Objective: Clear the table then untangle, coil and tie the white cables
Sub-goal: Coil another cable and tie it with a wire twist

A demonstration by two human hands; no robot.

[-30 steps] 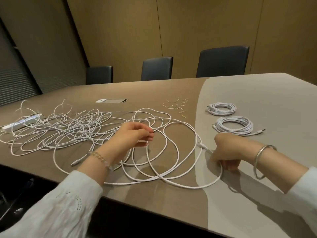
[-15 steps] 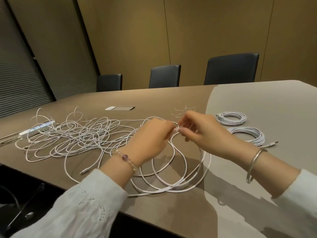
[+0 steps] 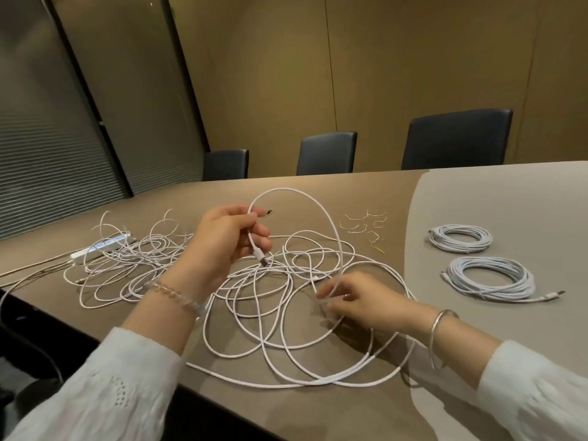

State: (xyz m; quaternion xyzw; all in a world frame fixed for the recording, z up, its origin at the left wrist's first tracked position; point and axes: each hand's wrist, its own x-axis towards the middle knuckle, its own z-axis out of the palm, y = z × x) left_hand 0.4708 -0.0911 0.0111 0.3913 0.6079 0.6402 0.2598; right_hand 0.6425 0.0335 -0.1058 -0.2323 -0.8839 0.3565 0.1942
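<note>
Gripping a white cable (image 3: 331, 230) near its plug end, the left hand (image 3: 222, 243) is raised above the tangled cables (image 3: 152, 265) on the counter (image 3: 286, 409), fingers curled round the cord with the connector hanging below them. From that hand the cable arches up and over to the right hand (image 3: 359, 300), which pinches it low, just above the tangle. To the right of the tangle, well apart from it, lie two coiled cables (image 3: 490, 278), one behind the other. Behind the tangle, a scatter of twist ties (image 3: 366, 224) rests on the counter. At the tangle's left edge sits a white power strip (image 3: 98, 249). Three dark chairs (image 3: 455, 138) stand beyond the counter.
</note>
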